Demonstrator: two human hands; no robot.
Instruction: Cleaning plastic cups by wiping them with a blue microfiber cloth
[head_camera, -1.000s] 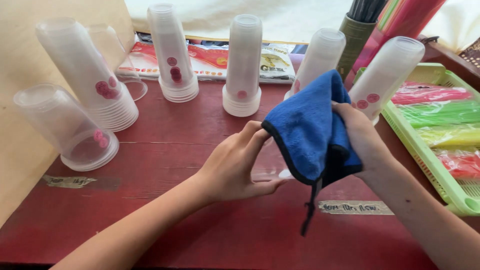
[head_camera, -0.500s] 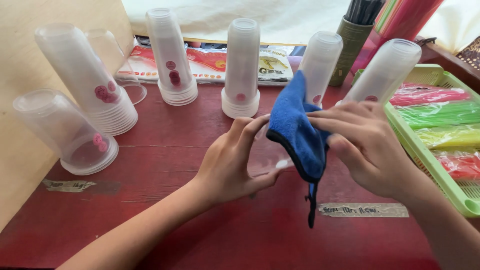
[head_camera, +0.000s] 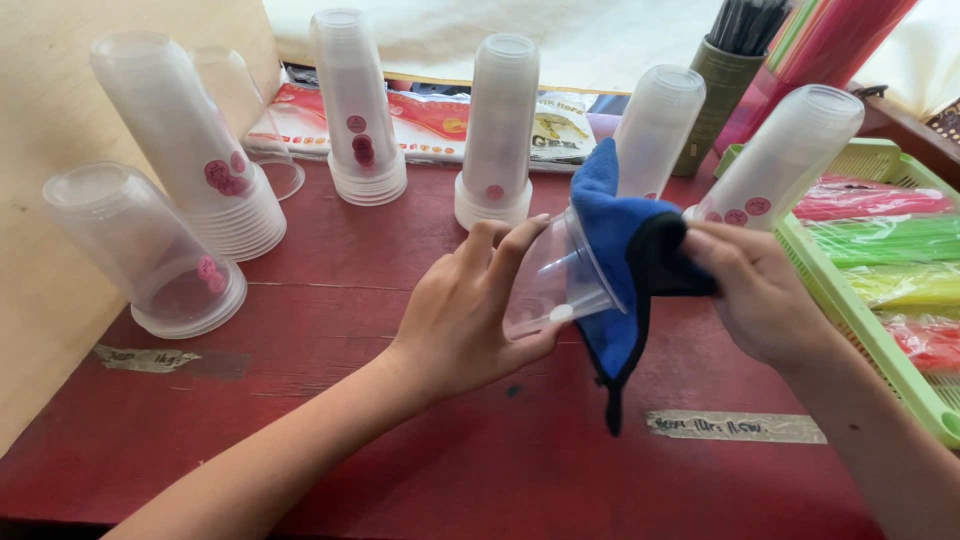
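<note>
My left hand (head_camera: 462, 310) grips a clear plastic cup (head_camera: 550, 282) lying on its side above the red table (head_camera: 400, 440), its mouth turned to the right. My right hand (head_camera: 755, 290) holds a blue cloth with a black edge (head_camera: 615, 240), pressed over and into the cup's mouth. A corner of the cloth hangs down toward the table. My fingers hide part of the cup's base.
Several stacks of upside-down clear cups with pink stickers stand behind: far left (head_camera: 140, 250), left (head_camera: 185, 150), middle (head_camera: 355, 100), (head_camera: 500, 130), right (head_camera: 655, 125), (head_camera: 785, 155). A green tray (head_camera: 925, 395) of coloured straws sits at the right. A dark holder of straws (head_camera: 725, 70) stands at the back.
The cloth, held up loose beside the cup before, is now wrapped over the cup's mouth by my right hand. My left hand tilted the cup up, so it shows clearly.
</note>
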